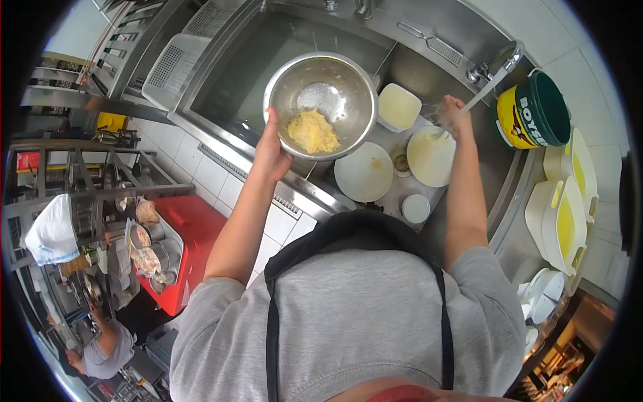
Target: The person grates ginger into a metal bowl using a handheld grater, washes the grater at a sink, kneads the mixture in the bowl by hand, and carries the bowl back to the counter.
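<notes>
My left hand (270, 151) is closed on the rim of a steel mixing bowl (355, 87), thumb over the edge. A clump of yellow shredded food (313, 132) lies in the bowl, on the side nearest me. My right hand (458, 119) is beside the end of the tap spout (485, 87), with water splashing around it. Its fingers are blurred, so I cannot see whether they hold anything. Below it, in the sink, sits a white dish (431, 161). A square white container (398, 107) and a round white plate (364, 175) are close by.
The double steel sink (321, 191) has water in its left basin (231, 87). A small white bowl (416, 208) lies near the front. At right stand a green and yellow bucket (536, 110) and white containers (552, 218). A red cart (194, 228) and another person (110, 345) are at left.
</notes>
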`<state>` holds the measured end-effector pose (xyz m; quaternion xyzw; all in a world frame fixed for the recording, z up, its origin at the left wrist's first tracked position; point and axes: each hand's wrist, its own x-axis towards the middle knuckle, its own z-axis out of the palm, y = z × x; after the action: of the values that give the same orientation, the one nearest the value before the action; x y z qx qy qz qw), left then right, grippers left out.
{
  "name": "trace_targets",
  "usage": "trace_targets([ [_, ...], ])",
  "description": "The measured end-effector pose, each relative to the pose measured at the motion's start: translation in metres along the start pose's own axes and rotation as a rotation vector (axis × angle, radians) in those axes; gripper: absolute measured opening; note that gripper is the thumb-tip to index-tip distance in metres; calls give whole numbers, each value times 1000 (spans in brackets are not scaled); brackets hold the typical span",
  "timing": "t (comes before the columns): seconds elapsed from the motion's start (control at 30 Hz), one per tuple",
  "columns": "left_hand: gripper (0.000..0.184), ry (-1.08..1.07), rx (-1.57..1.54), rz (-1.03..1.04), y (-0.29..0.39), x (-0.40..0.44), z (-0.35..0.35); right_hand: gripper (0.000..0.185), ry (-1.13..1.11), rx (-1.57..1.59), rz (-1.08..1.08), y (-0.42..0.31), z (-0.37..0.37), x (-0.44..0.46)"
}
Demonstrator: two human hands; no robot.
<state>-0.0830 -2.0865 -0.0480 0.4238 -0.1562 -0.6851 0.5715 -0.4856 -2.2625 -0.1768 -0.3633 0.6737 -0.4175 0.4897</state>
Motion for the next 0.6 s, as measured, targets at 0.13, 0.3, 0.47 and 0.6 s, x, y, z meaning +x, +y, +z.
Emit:
trace_targets([
  [0.13, 63, 44, -82, -3, 0, -8, -10, 25, -163, 515, 87, 26, 16, -15],
  [0.3, 58, 86, -86, 25, 2, -27, -26, 26, 138, 406, 361, 7, 17, -48],
  [0.47, 61, 92, -183, 40, 5, -43, -38, 23, 132, 344, 109, 0, 6, -51],
  [0.6, 62, 56, -372, 55, -4, -51, -35, 19, -67, 508, 104, -14, -4, -33],
])
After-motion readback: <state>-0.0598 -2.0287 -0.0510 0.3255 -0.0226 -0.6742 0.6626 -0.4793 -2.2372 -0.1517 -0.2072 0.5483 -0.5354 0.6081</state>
